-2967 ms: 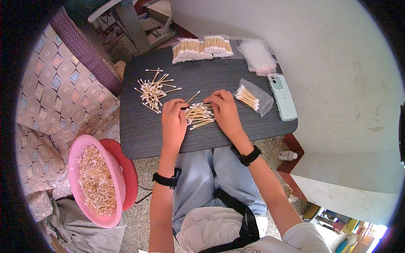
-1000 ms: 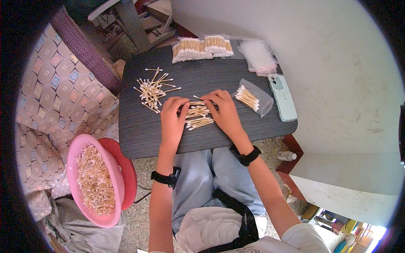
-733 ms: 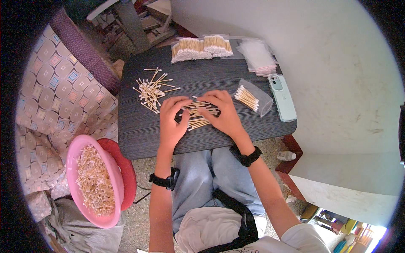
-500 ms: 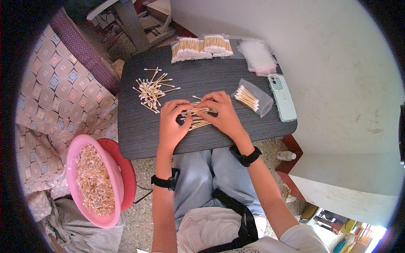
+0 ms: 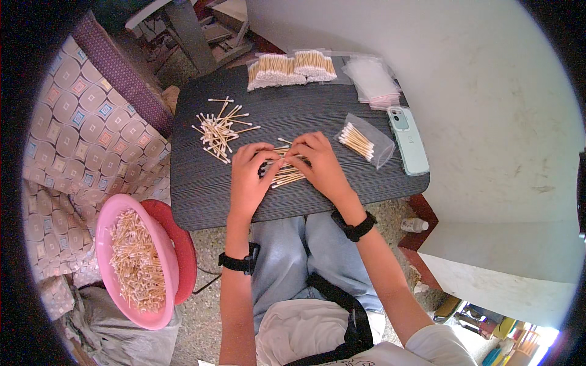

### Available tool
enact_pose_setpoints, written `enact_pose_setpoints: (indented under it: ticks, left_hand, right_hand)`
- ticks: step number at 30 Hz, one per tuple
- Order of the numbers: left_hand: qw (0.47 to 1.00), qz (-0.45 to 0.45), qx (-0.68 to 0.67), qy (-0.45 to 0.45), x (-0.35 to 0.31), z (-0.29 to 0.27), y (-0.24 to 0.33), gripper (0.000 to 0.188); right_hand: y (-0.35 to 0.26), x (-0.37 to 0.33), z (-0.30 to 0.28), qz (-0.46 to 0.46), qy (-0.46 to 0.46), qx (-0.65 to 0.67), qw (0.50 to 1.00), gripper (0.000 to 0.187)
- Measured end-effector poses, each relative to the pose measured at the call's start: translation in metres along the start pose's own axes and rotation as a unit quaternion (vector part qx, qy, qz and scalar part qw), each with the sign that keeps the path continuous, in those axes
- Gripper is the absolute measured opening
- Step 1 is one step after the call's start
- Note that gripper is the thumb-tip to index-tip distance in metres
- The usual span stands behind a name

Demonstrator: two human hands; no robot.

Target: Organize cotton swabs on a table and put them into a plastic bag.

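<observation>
Near the front of the dark table [image 5: 207, 198], a small bunch of cotton swabs [image 5: 288, 175] lies side by side under my two hands. My left hand [image 5: 249, 174] curls over the left ends, thumb and fingers closed on some of the swabs. From the other side, my right hand [image 5: 320, 161] pinches swabs too, its thumb meeting the left thumb at the middle. The fingers hide part of the bunch. To the left is a loose heap of swabs [image 5: 221, 129]. On the right rests a clear plastic bag [image 5: 381, 149] with several swabs inside.
Filled swab packets [image 5: 281, 70] line the table's far edge, with a stack of clear bags [image 5: 372, 79] beside them. A pale phone [image 5: 410, 143] lies at the right edge. Left of the table, a pink basin [image 5: 173, 277] full of swabs sits on a red stool [image 5: 188, 262].
My thumbs have come closer together over the swabs, and the right fingers have shifted slightly. The heap, bag and phone stay where they were.
</observation>
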State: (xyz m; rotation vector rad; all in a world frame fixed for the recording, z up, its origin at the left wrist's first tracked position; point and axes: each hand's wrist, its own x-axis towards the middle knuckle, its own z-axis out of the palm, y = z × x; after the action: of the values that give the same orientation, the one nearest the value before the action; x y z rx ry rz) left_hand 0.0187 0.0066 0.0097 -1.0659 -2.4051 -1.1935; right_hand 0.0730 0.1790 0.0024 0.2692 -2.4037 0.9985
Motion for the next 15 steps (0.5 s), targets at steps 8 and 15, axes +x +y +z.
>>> enact_pose_setpoints:
  ticks: [8, 15]
  left_hand:
    - [0.999, 0.004, 0.037, -0.028, -0.0005, -0.0011, 0.0010, 0.015]
    - [0.999, 0.006, 0.044, -0.025, -0.0011, 0.0009, 0.0011, 0.014]
  right_hand:
    - [-0.0039, 0.0013, -0.0026, -0.001, -0.003, 0.018, 1.000, 0.015]
    - [-0.0030, 0.0010, -0.0001, -0.007, 0.008, 0.003, 1.000, 0.016]
